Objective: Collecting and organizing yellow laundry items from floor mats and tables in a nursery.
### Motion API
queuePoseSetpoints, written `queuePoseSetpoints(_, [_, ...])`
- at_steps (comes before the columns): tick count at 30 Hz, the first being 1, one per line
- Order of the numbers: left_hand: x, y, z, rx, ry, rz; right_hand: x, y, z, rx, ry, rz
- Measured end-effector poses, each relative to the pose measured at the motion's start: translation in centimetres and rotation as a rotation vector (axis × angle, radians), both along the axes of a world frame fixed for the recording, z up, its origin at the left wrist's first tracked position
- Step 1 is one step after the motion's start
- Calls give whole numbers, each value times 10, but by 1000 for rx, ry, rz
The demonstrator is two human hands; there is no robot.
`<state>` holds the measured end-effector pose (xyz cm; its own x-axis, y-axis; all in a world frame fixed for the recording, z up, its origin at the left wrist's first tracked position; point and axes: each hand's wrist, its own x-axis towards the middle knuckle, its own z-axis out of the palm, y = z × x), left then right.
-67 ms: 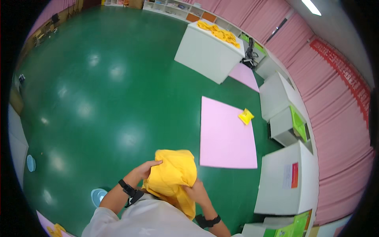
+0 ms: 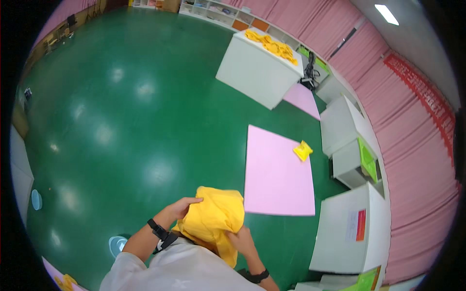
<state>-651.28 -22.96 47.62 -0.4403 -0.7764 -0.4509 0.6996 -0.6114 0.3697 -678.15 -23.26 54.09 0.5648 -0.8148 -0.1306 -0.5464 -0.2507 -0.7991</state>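
Hands [image 2: 182, 207] [image 2: 242, 239] partly hidden by yellow cloth [image 2: 216, 209], lower-left mat [image 2: 50, 269] cut off

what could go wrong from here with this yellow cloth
The yellow cloth is bunched between the left hand and right hand, with a loose part hanging beside the right, which might slip or snag. The light blue basin on the floor at the person's left could get kicked by a careless sidestep.

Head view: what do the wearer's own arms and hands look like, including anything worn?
The left hand and right hand are ungloved. The left forearm has a black band near the wrist; the right has a similar dark band. The left sleeve is short and white. No cables are discernible.
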Motion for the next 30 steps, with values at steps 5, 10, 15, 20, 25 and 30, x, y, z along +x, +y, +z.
queuePoseSetpoints(5, [-6, -159, 8, -118, -12, -107, -4, -126, 0, -99, 86, -235])
queuePoseSetpoints(10, [8, -322, -3, -410, -408, -197, -12, -281, -30, -137, -129, -429])
queuePoseSetpoints(15, [16, -485, -15, -496, -404, -130, -14, -458, -45, -31, -206, -486])
queuePoseSetpoints(20, [26, -631, 4, -602, -564, -149, 5, -633, -35, 1, -140, -243])
queuePoseSetpoints(25, [39, -765, -5, -667, -581, -30, 47, -799, -17, -19, -10, -46])
queuePoseSetpoints(30, [91, -896, -42, -392, -718, 17, 102, -945, 6, -16, 136, 254])
